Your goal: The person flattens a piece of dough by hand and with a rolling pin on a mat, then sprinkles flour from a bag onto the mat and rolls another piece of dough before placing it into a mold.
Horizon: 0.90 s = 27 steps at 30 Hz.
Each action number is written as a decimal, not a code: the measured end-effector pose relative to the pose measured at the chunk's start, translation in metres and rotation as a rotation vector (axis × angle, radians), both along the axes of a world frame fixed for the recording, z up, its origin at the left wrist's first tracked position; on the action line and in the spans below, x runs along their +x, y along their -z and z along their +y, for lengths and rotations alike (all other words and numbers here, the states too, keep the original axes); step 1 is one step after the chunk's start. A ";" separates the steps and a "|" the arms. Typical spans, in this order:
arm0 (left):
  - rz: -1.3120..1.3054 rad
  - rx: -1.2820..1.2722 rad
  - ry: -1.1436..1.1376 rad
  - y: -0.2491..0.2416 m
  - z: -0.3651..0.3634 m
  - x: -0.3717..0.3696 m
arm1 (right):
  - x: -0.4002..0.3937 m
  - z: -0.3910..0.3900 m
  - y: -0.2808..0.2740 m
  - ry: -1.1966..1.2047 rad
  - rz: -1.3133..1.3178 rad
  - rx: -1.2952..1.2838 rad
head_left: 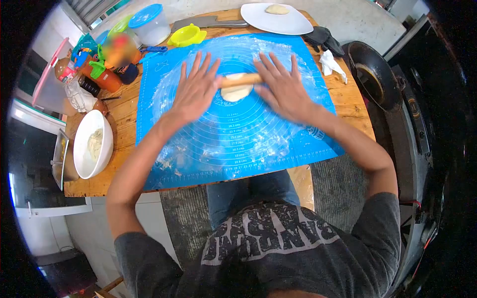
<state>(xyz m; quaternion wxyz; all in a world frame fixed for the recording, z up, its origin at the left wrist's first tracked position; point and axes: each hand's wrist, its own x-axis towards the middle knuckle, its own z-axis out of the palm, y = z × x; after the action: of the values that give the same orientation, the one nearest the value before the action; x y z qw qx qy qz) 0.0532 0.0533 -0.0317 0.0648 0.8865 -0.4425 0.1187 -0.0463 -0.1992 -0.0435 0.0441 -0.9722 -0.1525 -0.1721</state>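
A wooden rolling pin point(242, 80) lies across a flattened piece of pale dough point(236, 93) on a blue measuring mat point(233, 134) dusted with flour. My left hand point(196, 89) is flat with fingers spread, its thumb side at the pin's left end. My right hand point(282, 85), slightly blurred, rests palm down at the pin's right end, fingers apart. Neither hand is wrapped round the pin. The dough shows between the two hands, below and partly under the pin.
A white bowl point(82, 154) with dough stands at the left. Bottles point(105, 75), a blue-lidded tub point(150, 30), a green strainer point(187, 36), a cleaver point(198, 23) and a white plate point(276, 22) line the back. A black wok point(375, 74) is at the right.
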 end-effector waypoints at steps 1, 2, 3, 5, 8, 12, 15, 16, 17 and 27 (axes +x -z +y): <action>-0.003 0.009 0.030 -0.008 0.006 -0.018 | -0.019 0.002 0.000 -0.046 0.028 0.082; 0.014 0.028 0.053 -0.017 0.008 -0.033 | -0.031 0.002 0.000 -0.095 0.056 0.164; 0.031 0.046 0.073 -0.026 0.009 -0.047 | -0.038 0.000 -0.001 -0.110 0.071 0.162; 0.046 0.063 0.082 -0.027 0.009 -0.053 | -0.046 -0.001 -0.002 -0.145 0.101 0.160; 0.062 0.055 0.035 -0.015 0.002 -0.026 | -0.020 -0.005 -0.003 -0.113 0.051 0.133; 0.101 0.022 -0.071 -0.005 -0.018 0.026 | 0.041 -0.010 -0.005 0.050 0.224 0.057; 0.078 0.008 -0.089 -0.010 -0.024 0.029 | 0.073 -0.014 0.009 0.082 0.230 0.058; 0.078 0.005 -0.087 -0.013 -0.028 0.026 | 0.077 -0.016 0.012 0.078 0.211 0.056; 0.066 -0.014 -0.014 -0.012 -0.030 0.017 | 0.083 -0.019 0.015 0.077 0.192 0.056; 0.288 0.005 0.284 -0.021 -0.023 -0.074 | 0.115 -0.012 0.026 0.047 -0.109 0.261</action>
<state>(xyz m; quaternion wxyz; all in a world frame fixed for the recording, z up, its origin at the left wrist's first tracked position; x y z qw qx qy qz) -0.0207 0.0299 -0.0111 0.1414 0.8230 -0.5497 -0.0207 0.0684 -0.2110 -0.0694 0.1579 -0.9507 -0.1083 -0.2441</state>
